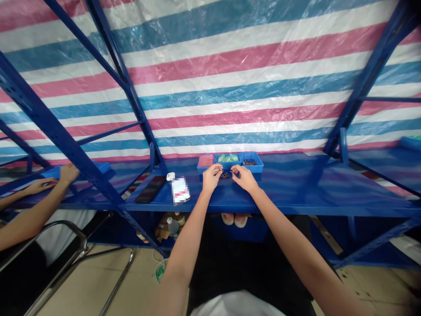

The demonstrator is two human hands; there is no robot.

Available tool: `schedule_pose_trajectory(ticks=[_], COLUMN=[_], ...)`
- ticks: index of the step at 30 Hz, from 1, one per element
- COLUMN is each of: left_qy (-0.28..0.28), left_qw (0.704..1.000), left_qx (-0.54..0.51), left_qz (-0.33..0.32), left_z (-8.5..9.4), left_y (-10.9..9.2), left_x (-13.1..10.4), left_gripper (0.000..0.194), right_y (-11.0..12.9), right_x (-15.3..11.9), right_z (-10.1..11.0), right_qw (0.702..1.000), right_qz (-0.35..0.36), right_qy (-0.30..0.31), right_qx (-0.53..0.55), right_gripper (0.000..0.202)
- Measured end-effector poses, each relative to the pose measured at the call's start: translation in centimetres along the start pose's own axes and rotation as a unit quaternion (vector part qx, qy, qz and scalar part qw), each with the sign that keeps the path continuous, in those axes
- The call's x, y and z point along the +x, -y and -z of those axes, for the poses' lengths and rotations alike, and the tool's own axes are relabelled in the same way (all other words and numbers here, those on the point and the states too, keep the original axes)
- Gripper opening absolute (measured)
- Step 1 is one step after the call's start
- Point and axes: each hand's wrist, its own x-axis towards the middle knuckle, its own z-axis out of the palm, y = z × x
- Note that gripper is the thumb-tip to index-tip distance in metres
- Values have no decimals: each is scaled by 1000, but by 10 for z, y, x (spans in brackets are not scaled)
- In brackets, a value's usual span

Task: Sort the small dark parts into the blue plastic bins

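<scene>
My left hand [212, 176] is closed in a pinch just above the blue bench [283, 188], with a small piece at its fingertips too tiny to name. Opposite it, my right hand [242, 177] pinches a small dark piece. The two hands are apart. Between them lies a little pile of small dark and brassy parts [225, 175]. Behind the hands stand three blue bins: one with pink material [206, 160], one with green-and-white pieces [227, 158], and one [258, 168] with more dark and brassy parts [250, 163].
Left of my hands lie a black phone [150, 189], a small white case [170, 176] and a device with a blurred screen [180, 191]. Blue rack posts [131, 96] rise at both sides. A co-worker's arms [49, 197] are at the far left, near a metal chair [77, 237].
</scene>
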Motion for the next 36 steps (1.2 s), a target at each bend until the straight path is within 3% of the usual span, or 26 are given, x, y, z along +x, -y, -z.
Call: schedule_pose_trajectory(ticks=[5,8,12,15,18,21,23,26,30,36], left_qy=[10,8,11,23,33,58,78,99,108,89], left_qw=[1000,1000,997,995,995,996,996,995,994,995], left_qx=[-9,17,77,91,87,65,45,22,33,49], left_qz=[10,11,-5,-16,-25,-16,-13,-8,-6,25], left_z=[0,1,2,2,1,-1,-3,-4,-4,-2], left_y=[-1,-2,-5,-4,-3,0,3,7,9,4], left_x=[0,0,0,0,0,-1,-2,-2,-3,-3], left_gripper=[23,24,24,25,26,29,28,29,24,13], right_y=[2,0,-7,-9,-3,6,9,11,11,15], right_x=[1,4,5,3,3,3,3,3,1,0], right_z=[3,10,19,21,17,10,5,0,0,2], right_qw=[1000,997,968,946,967,995,999,996,994,996], right_qz=[21,22,-100,-148,-78,-2,14,12,14,28], right_qy=[-5,-48,-164,-203,-163,-48,28,88,105,83], right_qx=[-18,-64,-161,-206,-181,-82,-26,-2,-8,23], right_gripper=[21,19,20,20,20,20,20,20,17,21])
